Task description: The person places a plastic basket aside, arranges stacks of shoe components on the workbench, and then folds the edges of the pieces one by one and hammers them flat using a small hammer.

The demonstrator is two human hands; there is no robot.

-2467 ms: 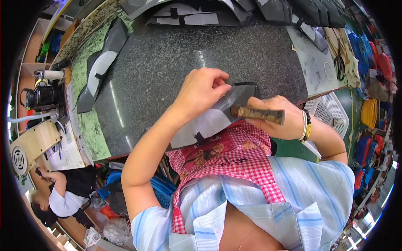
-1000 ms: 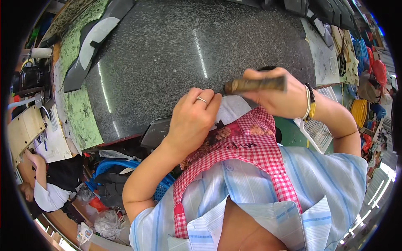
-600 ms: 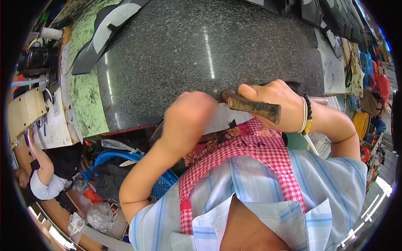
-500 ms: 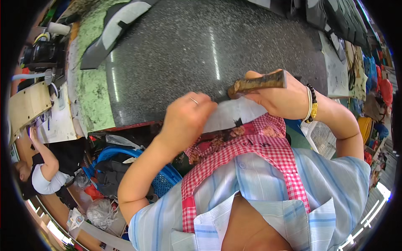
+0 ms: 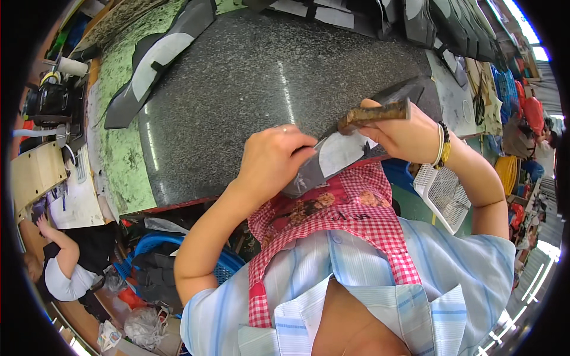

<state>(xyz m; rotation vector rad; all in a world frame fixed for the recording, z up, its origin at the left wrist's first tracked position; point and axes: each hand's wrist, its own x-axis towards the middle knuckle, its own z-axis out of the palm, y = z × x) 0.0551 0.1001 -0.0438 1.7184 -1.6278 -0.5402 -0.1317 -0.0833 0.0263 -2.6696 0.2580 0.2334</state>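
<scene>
A dark grey, leather-like shoe-upper piece (image 5: 312, 166) with a white curved patch (image 5: 341, 151) lies along the near edge of the dark stone slab, overhanging it toward my apron. My left hand (image 5: 267, 155) is closed at its left part, thumb and fingers together at the upper edge; the fold they grip is partly hidden. My right hand (image 5: 409, 136) is wrapped round a worn brown hammer (image 5: 377, 115), whose flat end points right. The hammer's rounded left end is over the piece's upper edge, beside the white patch. The piece continues beyond my right hand.
A similar patched piece (image 5: 157, 65) lies at the slab's left side. Several more dark pieces (image 5: 436, 26) are stacked at the far right. A white plastic basket (image 5: 442, 193) stands below right, a blue basket (image 5: 228, 264) below left. Another person (image 5: 68, 267) is at the far left.
More of the piece's dark left end now shows beside my left hand, and its white patch sits further right. The hammer is still in my right hand. The view has shifted, revealing more stacked pieces.
</scene>
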